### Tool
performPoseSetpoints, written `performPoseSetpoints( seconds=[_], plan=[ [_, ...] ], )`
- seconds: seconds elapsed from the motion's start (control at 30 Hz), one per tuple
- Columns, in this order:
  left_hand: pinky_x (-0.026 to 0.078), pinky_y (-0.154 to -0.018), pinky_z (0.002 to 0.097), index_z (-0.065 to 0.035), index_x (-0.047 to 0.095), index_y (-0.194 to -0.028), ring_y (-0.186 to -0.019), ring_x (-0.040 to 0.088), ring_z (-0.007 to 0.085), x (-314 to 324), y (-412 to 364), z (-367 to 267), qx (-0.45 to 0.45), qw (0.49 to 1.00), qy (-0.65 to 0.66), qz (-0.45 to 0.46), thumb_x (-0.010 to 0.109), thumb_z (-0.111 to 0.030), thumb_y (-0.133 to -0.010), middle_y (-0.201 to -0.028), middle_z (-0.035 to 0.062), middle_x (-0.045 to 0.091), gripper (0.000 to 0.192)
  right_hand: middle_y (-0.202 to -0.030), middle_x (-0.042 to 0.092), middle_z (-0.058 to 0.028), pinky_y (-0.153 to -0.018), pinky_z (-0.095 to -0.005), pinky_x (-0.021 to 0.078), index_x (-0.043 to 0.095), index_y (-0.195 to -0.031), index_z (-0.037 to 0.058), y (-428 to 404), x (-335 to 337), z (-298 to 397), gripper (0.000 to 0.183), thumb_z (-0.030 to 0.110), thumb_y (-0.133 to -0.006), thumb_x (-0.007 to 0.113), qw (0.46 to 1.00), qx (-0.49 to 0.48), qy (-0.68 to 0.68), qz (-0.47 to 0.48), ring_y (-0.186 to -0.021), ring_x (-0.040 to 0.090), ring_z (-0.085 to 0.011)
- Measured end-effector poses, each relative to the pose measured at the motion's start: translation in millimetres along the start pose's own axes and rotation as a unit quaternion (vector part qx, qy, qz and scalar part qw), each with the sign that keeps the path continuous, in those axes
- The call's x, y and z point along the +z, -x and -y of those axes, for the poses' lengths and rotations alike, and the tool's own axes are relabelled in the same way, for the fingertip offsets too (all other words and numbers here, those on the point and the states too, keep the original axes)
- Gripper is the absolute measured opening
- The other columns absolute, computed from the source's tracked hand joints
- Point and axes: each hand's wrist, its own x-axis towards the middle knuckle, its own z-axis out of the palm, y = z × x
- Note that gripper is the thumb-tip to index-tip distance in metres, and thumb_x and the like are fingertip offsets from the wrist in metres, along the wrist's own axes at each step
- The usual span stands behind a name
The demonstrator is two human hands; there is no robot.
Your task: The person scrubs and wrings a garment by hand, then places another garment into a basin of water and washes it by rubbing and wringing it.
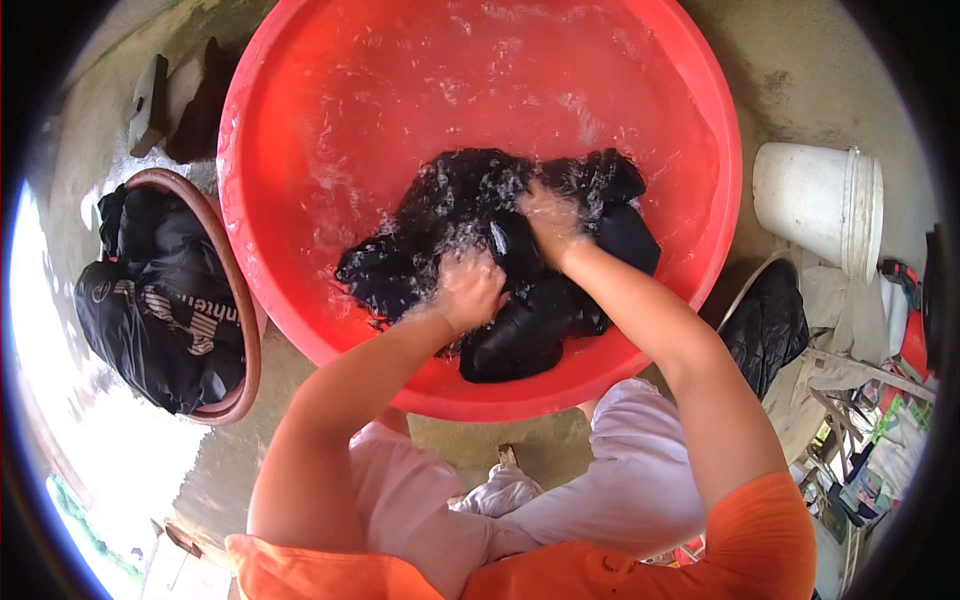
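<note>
A wet black garment [525, 319] lies bunched in the near half of a large red plastic tub [731, 172], partly under splashing water. My left hand [469, 289] is curled in a fist on the left part of the cloth, blurred by motion. Farther out and to the right, my right hand [553, 221] grips the cloth, its fingertips hidden by folds and water. A small pale tag or strip [499, 238] shows on the fabric between both hands.
To the left, a brown-rimmed basin [251, 322] holds black clothing [172, 300] bearing white print. A white bucket [806, 206] lies on its side at right, above another vessel with black cloth [772, 330]. Stone blocks [148, 109] sit upper left; household clutter [862, 457] fills the lower right.
</note>
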Motion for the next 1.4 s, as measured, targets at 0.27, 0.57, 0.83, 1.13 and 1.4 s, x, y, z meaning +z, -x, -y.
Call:
performPoseSetpoints(
  seconds=[0.27,0.57,0.83,1.13,1.4],
  plan=[
    [0.044,-0.075,0.0440,-0.0054,0.062,-0.081,-0.084,0.057,0.0312,-27,-49,-9,-0.001,0.997,0.072,0.006,0.065,-0.033,-0.072,-0.088,0.0122,0.057,0.029,-0.100,0.062,-0.0176,-0.080,-0.0438,0.0470,0.063,-0.096,0.0079,-102,-30,-71,0.034,0.035,-0.082,0.048,0.970,0.202,-0.137,0.008,-0.096,0.059,-0.0351],
    [0.029,-0.099,0.0559,-0.0106,0.038,-0.132,-0.122,0.040,0.0332,-99,-2,3,-0.083,0.991,0.040,-0.097,0.080,-0.039,-0.055,-0.135,0.0143,0.037,0.092,-0.108,0.063,-0.0092,-0.084,-0.0324,0.0456,0.054,-0.120,0.0011,-62,-64,-74,0.058,0.033,-0.075,0.073,0.769,0.161,-0.619,0.013,-0.097,0.059,-0.0189],
    [0.023,-0.103,0.0576,-0.0105,0.041,-0.132,-0.133,0.025,0.0292,-34,-34,36,-0.247,0.950,-0.026,0.190,0.066,-0.027,-0.072,-0.147,0.0088,0.024,0.068,-0.100,0.055,-0.0117,-0.072,-0.0381,0.0479,0.056,-0.079,0.0051,72,-64,62,0.024,0.024,-0.072,0.070,0.921,-0.071,-0.308,-0.226,-0.087,0.056,-0.0298],
    [0.028,-0.098,0.0562,0.0022,0.043,-0.125,-0.121,0.038,0.0345,-42,-40,6,-0.214,0.974,-0.024,0.077,0.062,-0.036,-0.073,-0.132,0.0206,0.039,0.067,-0.091,0.063,-0.0177,-0.074,-0.0464,0.0487,0.063,-0.083,0.0079,-86,22,15,0.021,0.023,-0.070,0.060,0.985,0.083,-0.060,-0.142,-0.086,0.060,-0.0367],
    [0.034,-0.093,0.0462,-0.0094,0.066,-0.096,-0.106,0.051,0.0315,-78,-10,-3,-0.039,0.987,0.155,-0.004,0.068,-0.033,-0.064,-0.121,0.0201,0.052,0.040,-0.090,0.067,-0.0110,-0.078,-0.0326,0.0474,0.068,-0.089,0.0038,-167,-70,-110,0.027,0.025,-0.076,0.059,0.954,0.038,-0.295,-0.025,-0.083,0.062,-0.0239]
  ],
)
